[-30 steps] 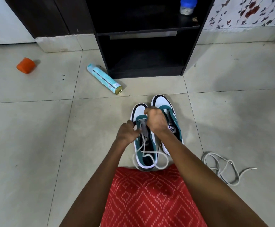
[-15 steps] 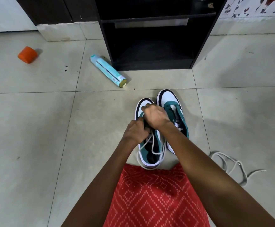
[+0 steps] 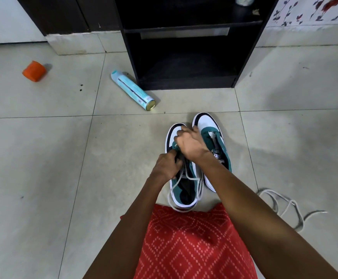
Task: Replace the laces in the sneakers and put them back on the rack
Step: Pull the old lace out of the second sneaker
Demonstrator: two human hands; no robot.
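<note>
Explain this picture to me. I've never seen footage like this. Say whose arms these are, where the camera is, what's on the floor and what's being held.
There is no machine here. A person works with bare hands, and the one camera sits on their head looking down, so both arms reach in from below. Two teal-and-white sneakers stand on the tiled floor in front of a black rack. The left hand and right hand curl onto the left sneaker, apparently pinching its white lace. The other sneaker stands beside it. A loose lace lies to the right, and a spray can and an orange object lie to the left.
</note>
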